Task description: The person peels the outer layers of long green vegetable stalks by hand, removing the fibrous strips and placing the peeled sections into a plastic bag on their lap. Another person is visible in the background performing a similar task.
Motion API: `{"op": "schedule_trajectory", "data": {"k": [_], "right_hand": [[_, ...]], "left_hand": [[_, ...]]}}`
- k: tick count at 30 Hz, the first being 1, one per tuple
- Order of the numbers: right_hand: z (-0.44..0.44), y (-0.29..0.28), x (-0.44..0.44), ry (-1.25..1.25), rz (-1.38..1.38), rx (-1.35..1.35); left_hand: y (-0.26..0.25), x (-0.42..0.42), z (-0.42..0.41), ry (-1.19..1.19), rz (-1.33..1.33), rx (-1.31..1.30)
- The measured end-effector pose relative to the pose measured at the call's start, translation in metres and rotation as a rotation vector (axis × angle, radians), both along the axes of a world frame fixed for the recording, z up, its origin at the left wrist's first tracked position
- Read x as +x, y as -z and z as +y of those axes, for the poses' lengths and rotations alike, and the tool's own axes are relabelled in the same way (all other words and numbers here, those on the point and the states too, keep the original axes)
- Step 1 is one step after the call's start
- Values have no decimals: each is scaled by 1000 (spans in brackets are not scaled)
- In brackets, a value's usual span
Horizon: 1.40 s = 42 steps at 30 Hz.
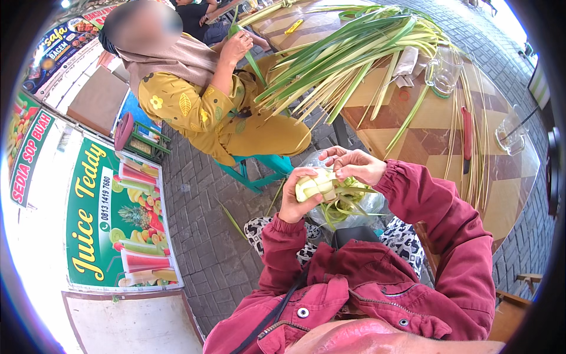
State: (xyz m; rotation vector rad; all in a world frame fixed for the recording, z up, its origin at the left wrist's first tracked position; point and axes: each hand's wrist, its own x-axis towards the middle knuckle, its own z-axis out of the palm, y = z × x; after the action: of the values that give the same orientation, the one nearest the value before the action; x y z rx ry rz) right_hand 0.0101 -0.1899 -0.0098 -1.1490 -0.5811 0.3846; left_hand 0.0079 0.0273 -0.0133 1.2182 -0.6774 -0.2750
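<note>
A woven pouch of pale green palm leaf (315, 186) rests in my left hand (297, 194), whose fingers and thumb close around it. At its upper right edge, my right hand (356, 166) pinches a leaf strip between thumb and fingertips. Loose strip ends hang from the pouch. Below my hands, a clear plastic bag (373, 204) holds green leaf scraps (338, 210). A large bundle of long green and yellow palm leaves (353, 48) lies across the table, beyond my hands.
The patterned table (398, 110) carries a red-handled knife (467, 132), a glass mug (446, 73), another glass (512, 132) and a yellow cutter (294, 26). Across from me, a person in yellow clothing (185, 106) holds a green leaf, seated on a teal stool (252, 175).
</note>
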Motion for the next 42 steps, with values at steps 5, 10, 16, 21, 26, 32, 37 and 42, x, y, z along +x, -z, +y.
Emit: {"op": "schedule_trajectory", "data": {"k": [5,10,16,21,26,32,37,42], "right_hand": [[4,-2,-2,43,-61,-147],[8,-5,-7,60,92,74],[11,-11,-10,315,-75,-348],[13,11,-6,273,-48,-291],[9,19,-3,52,201,-186],[-2,30,5,-77,199,-88],[7,18,-1,-150,50,-267],[12,10,-11,-135,259,-169]], "left_hand": [[-2,-3,-2,47,-42,83],[11,-5,-5,-2,65,-91],[-10,-1,-4,-81,303,-233],[-14,-2,-6,-131,282,-167],[-7,-3,-3,-108,243,-192],[-13,8,16,-56,229,-380],[-7,0,8,10,224,-135],[-11,-6,0,43,266,-249]]}}
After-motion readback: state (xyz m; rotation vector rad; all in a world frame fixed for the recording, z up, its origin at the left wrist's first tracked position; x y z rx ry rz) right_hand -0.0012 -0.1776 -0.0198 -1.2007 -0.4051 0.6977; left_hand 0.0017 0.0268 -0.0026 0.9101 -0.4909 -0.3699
